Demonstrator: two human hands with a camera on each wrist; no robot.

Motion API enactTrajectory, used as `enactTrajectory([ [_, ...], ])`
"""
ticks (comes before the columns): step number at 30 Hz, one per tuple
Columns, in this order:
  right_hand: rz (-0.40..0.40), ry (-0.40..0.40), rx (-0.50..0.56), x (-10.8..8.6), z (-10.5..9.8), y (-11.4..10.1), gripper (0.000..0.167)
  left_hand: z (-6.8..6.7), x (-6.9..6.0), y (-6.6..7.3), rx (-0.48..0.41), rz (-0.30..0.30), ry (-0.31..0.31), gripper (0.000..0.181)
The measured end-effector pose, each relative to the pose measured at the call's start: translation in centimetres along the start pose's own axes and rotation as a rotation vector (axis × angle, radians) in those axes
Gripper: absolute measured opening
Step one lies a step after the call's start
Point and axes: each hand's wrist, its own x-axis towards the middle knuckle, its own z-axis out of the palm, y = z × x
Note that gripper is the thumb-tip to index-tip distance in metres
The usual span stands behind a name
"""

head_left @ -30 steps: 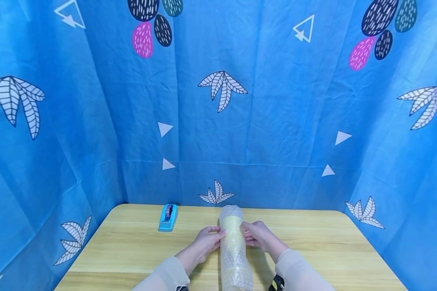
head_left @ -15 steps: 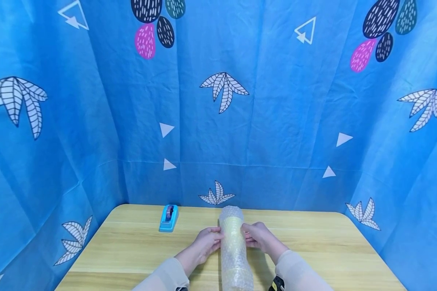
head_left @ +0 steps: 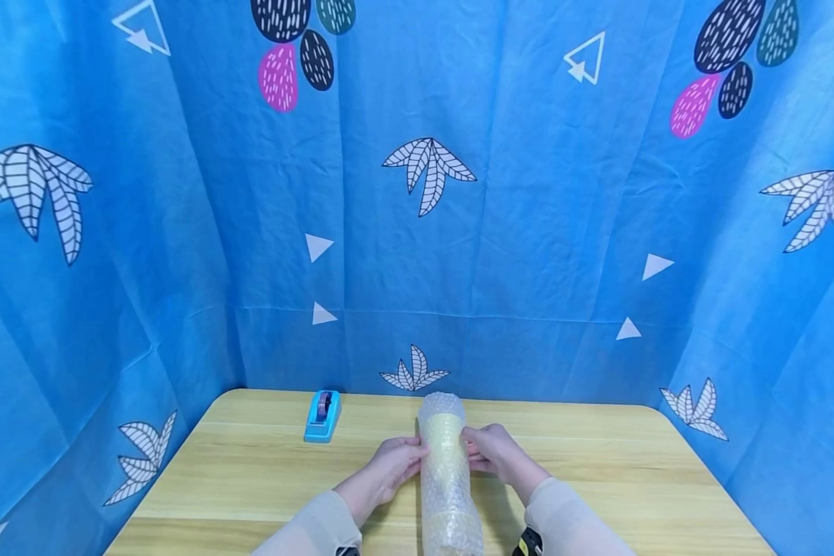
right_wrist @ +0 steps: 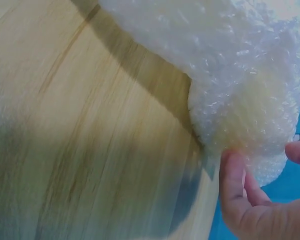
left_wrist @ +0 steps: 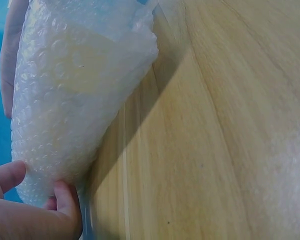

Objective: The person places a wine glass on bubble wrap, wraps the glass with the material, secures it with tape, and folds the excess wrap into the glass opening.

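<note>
1. Clear bubble wrap covers a long, rounded roll (head_left: pixel 447 471) with pale yellow showing through it; the roll is between the two hands, its far end reaching past the fingertips and its near end running back between the forearms.
2. The left hand (head_left: pixel 392 463) holds the roll's left side, thumb and fingers bent against the wrap with the roll's edge between them; in the left wrist view the fingertips (left_wrist: pixel 65 192) press into the bubbles, close to the wood.
3. The right hand (head_left: pixel 496 450) grips the opposite side at about the same level, its digits a little apart and the wrap between them.
4. Beneath the fingers lies a light yellow-brown, wood-grained table (head_left: pixel 598 479) with rounded far corners; the roll's shadow falls on it next to the fingers.
5. From these angles I cannot tell whether the roll's near end touches the wood or is tilted up from it.
6. Well apart from the left fingers, farther left and slightly beyond them, sits a bright blue plastic tape dispenser (head_left: pixel 317 432) holding a dark roll of tape.
7. Behind the wrists are pale, light-coloured sleeves (head_left: pixel 573 517).
8. Beyond the fingers hangs a blue cloth curtain (head_left: pixel 514 193) printed with white leaves, triangles and teardrops.
</note>
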Motion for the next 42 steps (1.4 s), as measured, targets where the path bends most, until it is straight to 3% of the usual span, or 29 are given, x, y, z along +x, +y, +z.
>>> enactTrajectory([
  [11,-0.007,-0.008,0.014,-0.09,-0.3,0.12,0.038,0.17,0.13,-0.08,-0.004,0.013,0.001,0.054],
  [22,0.003,-0.008,0.025,-0.23,-0.12,0.01,0.027,0.01,0.02,0.03,-0.006,0.021,-0.002,0.058],
  [29,0.001,-0.014,0.03,-0.13,-0.1,0.09,0.032,-0.19,0.01,0.02,0.002,0.019,-0.006,0.047],
  [36,-0.013,-0.031,0.033,-0.05,-0.05,0.25,0.041,-0.24,0.05,0.03,-0.016,-0.013,0.03,0.036],
  [42,-0.008,-0.036,0.039,-0.03,0.02,0.32,0.031,-0.28,0.16,-0.16,-0.002,-0.011,0.038,0.036],
])
